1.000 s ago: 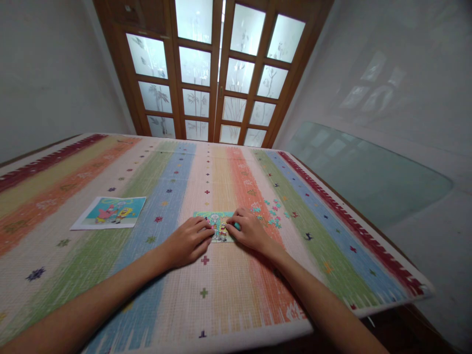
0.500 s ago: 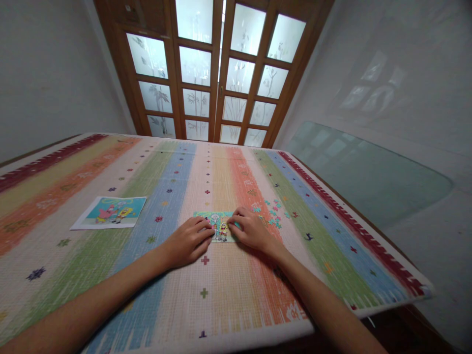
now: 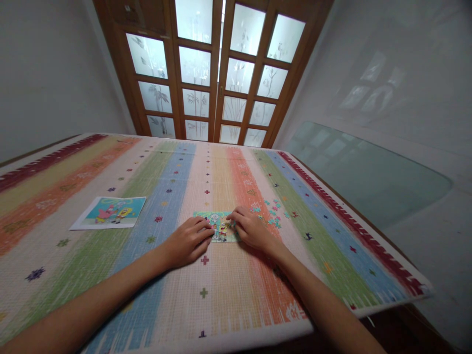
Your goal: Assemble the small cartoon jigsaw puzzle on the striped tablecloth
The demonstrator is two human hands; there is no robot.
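A small jigsaw puzzle (image 3: 223, 233) with cartoon figures and a pale green border lies flat on the tablecloth, partly covered by both hands. On its left edge rests my left hand (image 3: 191, 241), open, its fingers laid down flat and steadying the edge. My right hand (image 3: 250, 227) is over the right side, fingers bent together with their tips at the puzzle's upper right. Whatever lies between those fingertips is hidden. Loose puzzle pieces (image 3: 273, 212), mostly teal with some pink, are scattered just beyond my right hand.
A printed picture sheet (image 3: 114, 213) of cartoon figures lies to the left. The striped tablecloth (image 3: 232, 285) covers a large table. A glass-paned wooden door (image 3: 217, 98) stands behind, and a wall with a pale green panel (image 3: 361, 167) is at the right.
My right fingertips have shifted slightly left over the puzzle. A teal piece that showed at those fingers is out of sight now. My left hand has stayed in place.
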